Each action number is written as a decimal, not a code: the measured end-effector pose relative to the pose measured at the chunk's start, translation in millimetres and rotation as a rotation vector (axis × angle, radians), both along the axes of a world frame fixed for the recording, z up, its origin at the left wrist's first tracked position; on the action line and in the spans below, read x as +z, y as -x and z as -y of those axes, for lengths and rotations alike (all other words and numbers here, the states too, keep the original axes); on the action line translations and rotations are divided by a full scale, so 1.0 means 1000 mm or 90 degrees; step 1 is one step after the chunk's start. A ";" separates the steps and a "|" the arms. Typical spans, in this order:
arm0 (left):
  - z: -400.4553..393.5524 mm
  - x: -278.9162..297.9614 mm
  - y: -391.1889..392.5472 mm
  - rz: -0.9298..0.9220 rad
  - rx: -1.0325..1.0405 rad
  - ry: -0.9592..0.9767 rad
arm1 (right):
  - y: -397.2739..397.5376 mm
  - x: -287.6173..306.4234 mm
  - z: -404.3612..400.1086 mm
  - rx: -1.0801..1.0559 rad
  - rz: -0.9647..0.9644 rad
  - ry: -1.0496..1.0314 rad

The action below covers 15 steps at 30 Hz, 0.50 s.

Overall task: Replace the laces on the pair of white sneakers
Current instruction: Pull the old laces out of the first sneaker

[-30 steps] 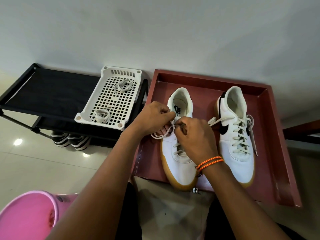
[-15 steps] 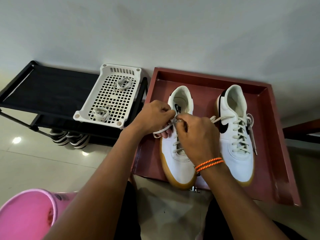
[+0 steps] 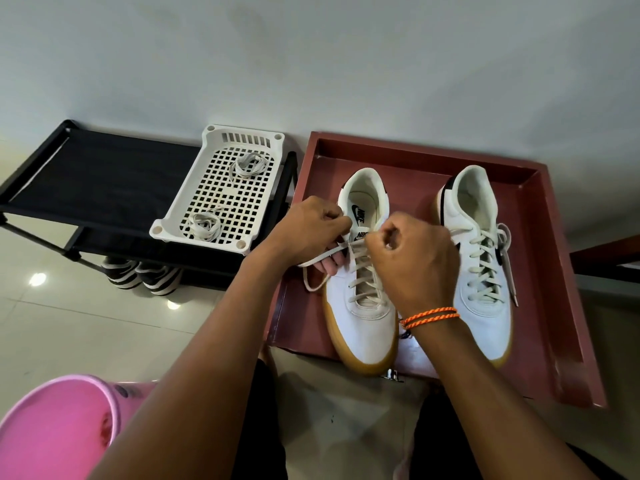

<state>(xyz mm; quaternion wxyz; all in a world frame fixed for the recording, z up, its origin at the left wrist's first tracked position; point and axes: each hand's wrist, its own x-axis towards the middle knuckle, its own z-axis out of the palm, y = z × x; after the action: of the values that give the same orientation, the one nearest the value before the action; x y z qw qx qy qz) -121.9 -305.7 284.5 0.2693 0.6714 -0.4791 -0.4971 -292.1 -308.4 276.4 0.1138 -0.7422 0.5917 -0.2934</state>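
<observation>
Hands pinching lace, left sneaker

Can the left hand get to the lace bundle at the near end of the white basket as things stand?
Probably yes, once it lets go. The left hand grips the lace of the left sneaker. The bundle lies uncovered in the open white basket just to its left, nothing between.

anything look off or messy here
Nothing damaged or spilled. The right sneaker has an untied lace end trailing over its side onto the red tray. Both hands pinch the left sneaker's lace.
</observation>
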 end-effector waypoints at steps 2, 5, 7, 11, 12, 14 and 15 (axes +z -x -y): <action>0.000 0.000 -0.001 -0.013 -0.001 -0.008 | 0.004 0.000 0.000 -0.013 -0.015 0.049; -0.001 -0.001 -0.001 -0.027 0.001 -0.009 | -0.002 -0.003 -0.009 0.106 -0.064 0.084; -0.001 -0.001 -0.002 -0.021 0.003 -0.005 | -0.009 -0.010 -0.014 0.158 -0.109 0.048; 0.000 -0.002 -0.002 -0.029 0.002 -0.010 | -0.007 -0.019 -0.009 0.155 -0.107 -0.029; 0.000 -0.001 -0.002 -0.027 0.001 -0.010 | -0.005 -0.017 -0.007 0.156 -0.098 -0.027; 0.001 -0.002 -0.002 -0.028 0.002 -0.013 | -0.002 -0.012 -0.004 0.137 -0.055 -0.014; 0.001 -0.002 -0.002 -0.030 0.002 -0.015 | -0.001 -0.009 -0.001 0.105 -0.014 -0.007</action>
<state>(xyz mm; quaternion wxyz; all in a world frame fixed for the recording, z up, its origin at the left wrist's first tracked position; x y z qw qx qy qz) -120.2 -306.8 282.4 0.2731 0.6636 -0.4655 -0.5181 -291.1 -307.6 267.6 0.1352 -0.7909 0.5317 -0.2712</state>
